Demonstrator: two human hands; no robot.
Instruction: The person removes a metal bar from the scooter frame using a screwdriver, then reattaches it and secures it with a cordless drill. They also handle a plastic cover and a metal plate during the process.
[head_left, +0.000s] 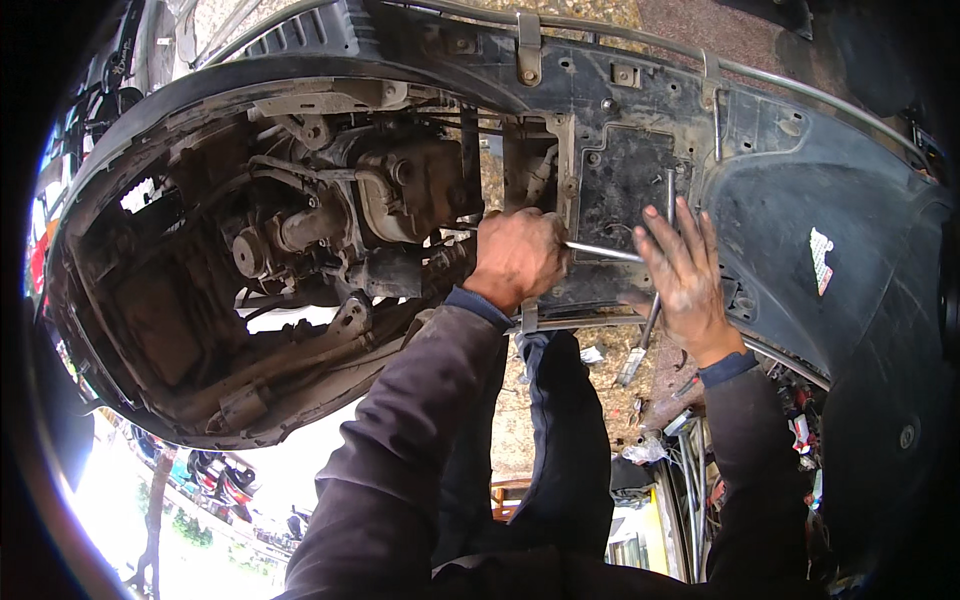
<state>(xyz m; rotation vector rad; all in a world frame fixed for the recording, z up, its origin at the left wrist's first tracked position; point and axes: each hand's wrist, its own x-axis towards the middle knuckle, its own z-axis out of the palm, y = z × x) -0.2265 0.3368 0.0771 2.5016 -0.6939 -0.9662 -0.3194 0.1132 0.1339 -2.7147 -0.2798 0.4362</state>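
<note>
A scooter body with its seat off stretches before me, its dusty engine [400, 190] exposed in the frame opening on the left. My left hand [517, 255] is closed around the steel shaft of a T-handle wrench [603, 251]; the shaft's far end runs toward the engine, where its tip is hidden. At the wrench's crossbar [669, 190] is my right hand [685, 280], fingers stretched out and spread, its palm seemingly against the bar. Beneath the tool lies the dark footboard [630, 170] with a rectangular panel outline.
A metal side rail [800, 95] runs along the far edge of the footboard. The dark front panel [810, 230] bears a torn white sticker [820, 262]. Below right, tools and loose parts crowd the ground [690, 440]. My legs [565, 420] stand close to the near side.
</note>
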